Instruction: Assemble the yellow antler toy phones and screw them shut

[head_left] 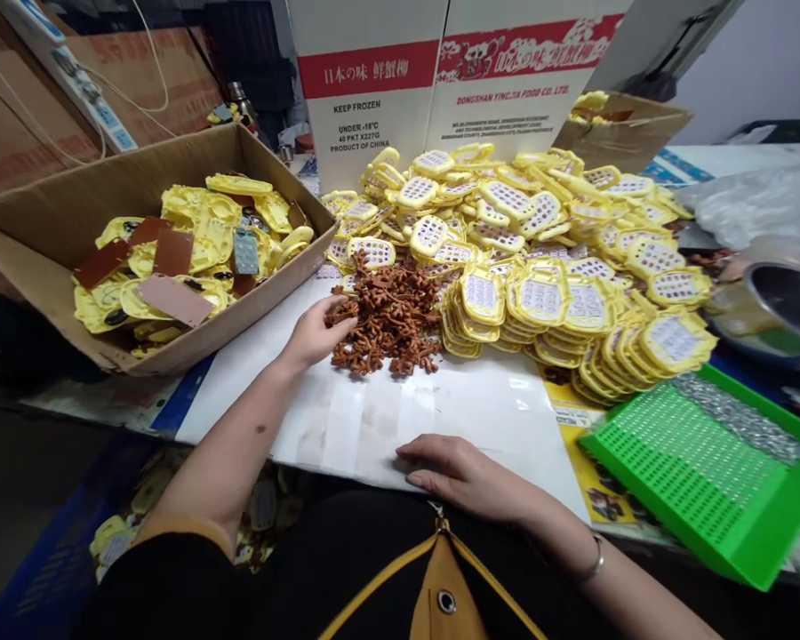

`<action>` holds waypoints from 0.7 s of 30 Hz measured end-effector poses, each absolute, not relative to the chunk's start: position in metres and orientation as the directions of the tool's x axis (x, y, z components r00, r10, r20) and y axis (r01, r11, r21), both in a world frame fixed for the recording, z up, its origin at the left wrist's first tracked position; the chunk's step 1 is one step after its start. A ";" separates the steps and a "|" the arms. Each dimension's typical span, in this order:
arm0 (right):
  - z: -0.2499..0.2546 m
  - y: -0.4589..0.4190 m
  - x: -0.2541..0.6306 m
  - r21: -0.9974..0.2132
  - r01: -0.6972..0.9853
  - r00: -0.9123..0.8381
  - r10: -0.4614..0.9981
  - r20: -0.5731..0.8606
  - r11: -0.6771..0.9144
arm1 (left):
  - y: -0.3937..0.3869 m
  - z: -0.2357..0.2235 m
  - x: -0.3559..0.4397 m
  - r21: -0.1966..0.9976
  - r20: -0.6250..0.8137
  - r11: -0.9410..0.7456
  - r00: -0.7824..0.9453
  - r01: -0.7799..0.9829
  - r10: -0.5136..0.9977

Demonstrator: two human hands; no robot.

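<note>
My left hand (316, 333) touches brown pile (396, 320), grip unclear; right hand (470, 477) loosely open before it. Stacked panels (484, 293) right; loose panels (508, 201) remain behind.

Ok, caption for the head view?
Left hand touching brown knobbly pieces beside stacked yellow plastic shells, right hand at edge of white sheet.

We see brown pieces (392, 322) and yellow casings (540, 298) (some dotted). We find the tray (673, 462) green, the carton (421, 102) white, red-banded.
</note>
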State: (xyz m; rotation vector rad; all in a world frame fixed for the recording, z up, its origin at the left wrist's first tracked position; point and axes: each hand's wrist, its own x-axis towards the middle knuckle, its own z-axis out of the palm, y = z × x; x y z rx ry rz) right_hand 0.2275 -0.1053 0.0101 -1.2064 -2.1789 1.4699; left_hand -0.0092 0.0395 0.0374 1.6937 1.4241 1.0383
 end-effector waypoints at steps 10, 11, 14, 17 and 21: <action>-0.013 -0.081 0.235 -0.909 0.416 -0.594 0.748 -0.296 -0.030 | 0.158 0.135 -0.065 0.349 0.231 -0.052 -0.032 0.936 0.972; -0.014 -0.079 0.234 -0.911 0.409 -0.589 0.749 -0.304 -0.048 | 0.166 0.135 -0.071 0.355 0.141 -0.051 0.000 0.934 0.990; -0.014 -0.076 0.232 -0.913 0.403 -0.582 0.751 -0.312 -0.066 | 0.177 0.126 -0.077 0.429 0.101 -0.009 -0.038 0.903 0.994; -0.013 -0.078 0.233 -0.914 0.402 -0.584 0.755 -0.299 -0.051 | 0.171 0.125 -0.073 0.711 0.209 -0.006 -0.202 0.703 0.957; -0.011 -0.082 0.234 -0.921 0.387 -0.570 0.771 -0.285 -0.054 | 0.142 0.153 -0.071 0.909 0.342 -0.214 -0.346 0.357 0.873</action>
